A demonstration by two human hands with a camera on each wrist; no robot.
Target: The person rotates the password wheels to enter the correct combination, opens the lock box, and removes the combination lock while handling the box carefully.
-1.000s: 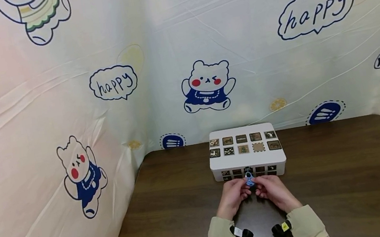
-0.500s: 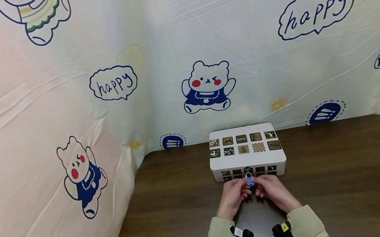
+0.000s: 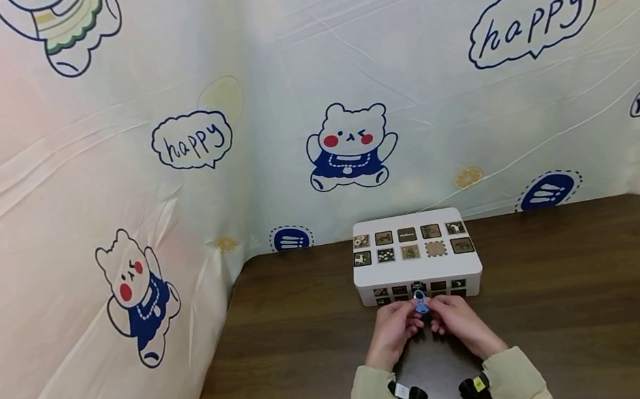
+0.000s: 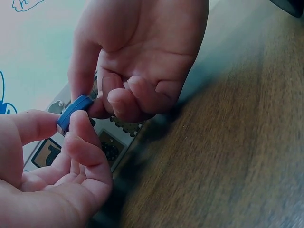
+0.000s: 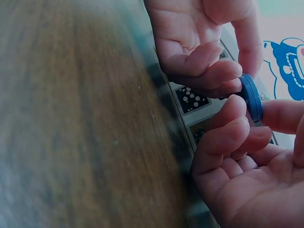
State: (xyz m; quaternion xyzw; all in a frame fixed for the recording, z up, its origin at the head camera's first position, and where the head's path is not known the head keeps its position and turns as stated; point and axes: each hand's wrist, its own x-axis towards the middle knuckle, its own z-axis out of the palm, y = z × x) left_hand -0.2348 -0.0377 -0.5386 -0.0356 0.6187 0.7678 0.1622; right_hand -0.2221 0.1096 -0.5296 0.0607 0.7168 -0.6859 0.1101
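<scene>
A small blue padlock [image 3: 421,306] is at the front of a white box [image 3: 418,272], right by the dark latch [image 3: 417,286] in the middle of that side. Its shackle points up toward the latch. My left hand [image 3: 391,333] pinches one side of the padlock between thumb and fingers, while my right hand [image 3: 464,324] pinches the opposite side. Seen from the left wrist, the blue body [image 4: 76,112] lies edge-on between both sets of fingertips. The right wrist view also has the padlock [image 5: 252,98] gripped from two sides, its face mostly hidden.
Dark square pictures cover the box's lid and front. It stands at the back of a dark wooden table [image 3: 571,300], near a printed cloth [image 3: 265,166] that hangs behind and at the sides. Black wrist cameras [image 3: 410,398] are strapped over the sleeves [image 3: 372,398].
</scene>
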